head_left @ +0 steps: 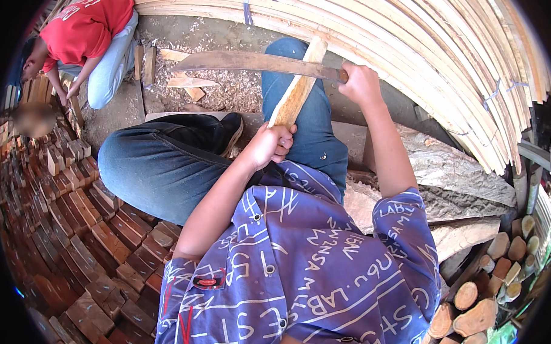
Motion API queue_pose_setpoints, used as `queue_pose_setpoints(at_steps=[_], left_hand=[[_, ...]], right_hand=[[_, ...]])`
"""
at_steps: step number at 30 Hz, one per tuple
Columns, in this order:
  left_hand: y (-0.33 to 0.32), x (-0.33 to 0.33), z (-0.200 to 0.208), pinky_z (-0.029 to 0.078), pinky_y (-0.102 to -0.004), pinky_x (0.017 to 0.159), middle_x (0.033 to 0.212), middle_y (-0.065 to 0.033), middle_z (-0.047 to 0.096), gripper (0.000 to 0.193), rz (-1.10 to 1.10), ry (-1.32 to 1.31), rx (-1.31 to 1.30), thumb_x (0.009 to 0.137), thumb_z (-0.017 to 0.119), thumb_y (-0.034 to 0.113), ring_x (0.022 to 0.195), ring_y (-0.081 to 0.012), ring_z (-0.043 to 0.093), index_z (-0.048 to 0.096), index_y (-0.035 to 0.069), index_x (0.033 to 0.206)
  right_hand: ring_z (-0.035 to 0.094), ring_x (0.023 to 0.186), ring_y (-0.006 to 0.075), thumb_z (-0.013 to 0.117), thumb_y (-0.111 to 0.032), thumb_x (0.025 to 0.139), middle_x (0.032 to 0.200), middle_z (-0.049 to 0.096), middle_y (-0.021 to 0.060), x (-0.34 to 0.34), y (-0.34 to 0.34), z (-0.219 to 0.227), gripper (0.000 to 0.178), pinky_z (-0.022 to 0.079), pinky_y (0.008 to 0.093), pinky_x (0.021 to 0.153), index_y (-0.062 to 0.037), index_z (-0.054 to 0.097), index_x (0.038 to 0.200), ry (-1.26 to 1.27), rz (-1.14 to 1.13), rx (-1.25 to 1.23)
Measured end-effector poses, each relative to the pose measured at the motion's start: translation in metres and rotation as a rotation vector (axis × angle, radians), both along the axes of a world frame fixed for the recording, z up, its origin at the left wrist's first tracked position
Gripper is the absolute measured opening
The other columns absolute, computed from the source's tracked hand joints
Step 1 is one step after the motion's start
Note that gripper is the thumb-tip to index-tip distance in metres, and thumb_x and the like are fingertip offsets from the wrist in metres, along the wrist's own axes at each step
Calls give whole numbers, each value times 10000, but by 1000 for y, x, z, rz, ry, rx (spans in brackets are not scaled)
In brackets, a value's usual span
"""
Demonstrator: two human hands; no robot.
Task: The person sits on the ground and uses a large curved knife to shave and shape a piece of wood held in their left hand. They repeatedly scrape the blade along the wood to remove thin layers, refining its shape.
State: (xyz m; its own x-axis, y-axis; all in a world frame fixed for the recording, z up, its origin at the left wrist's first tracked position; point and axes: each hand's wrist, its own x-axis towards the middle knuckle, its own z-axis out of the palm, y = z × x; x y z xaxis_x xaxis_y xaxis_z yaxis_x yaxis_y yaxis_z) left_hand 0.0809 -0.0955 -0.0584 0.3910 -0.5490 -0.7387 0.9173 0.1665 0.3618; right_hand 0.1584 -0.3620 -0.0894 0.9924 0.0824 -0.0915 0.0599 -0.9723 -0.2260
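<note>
My left hand point(274, 143) is closed round the near end of a pale piece of wood point(292, 101), which slants up and away across my right knee. In my right hand point(361, 84) is the handle of a long machete point(247, 61), its broad, brown-stained blade pointing left. The blade crosses over the wood near its far end; whether the edge touches it I cannot tell. Wood shavings point(236, 91) and flat offcuts point(187, 83) lie on the ground beyond my legs.
Bundled long pale wood strips point(398, 40) curve along the far right. Rows of stacked reddish-brown wood blocks point(96, 239) fill the left. Cut logs point(468, 295) are piled at lower right, near a large rough log point(457, 168). Another person in a red shirt point(85, 30) crouches at far left.
</note>
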Motion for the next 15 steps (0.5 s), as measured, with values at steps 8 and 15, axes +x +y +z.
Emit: queue_pose_setpoints(at_steps=[8, 15], left_hand=[[0, -13, -7, 162, -238, 395, 589, 49, 357, 160, -13, -52, 22, 768, 498, 47, 431, -45, 247, 475, 97, 919], [-2, -6, -2, 168, -246, 396, 590, 41, 350, 158, -58, -119, 67, 764, 496, 56, 429, -55, 243, 464, 94, 914]], right_hand=[[667, 678, 326, 741, -218, 609, 683, 657, 154, -50, 36, 27, 228, 531, 450, 628, -110, 662, 793, -1, 69, -5], [652, 668, 358, 689, -190, 641, 682, 653, 166, -22, 3, 11, 150, 523, 461, 644, -87, 658, 745, -56, -66, -64]])
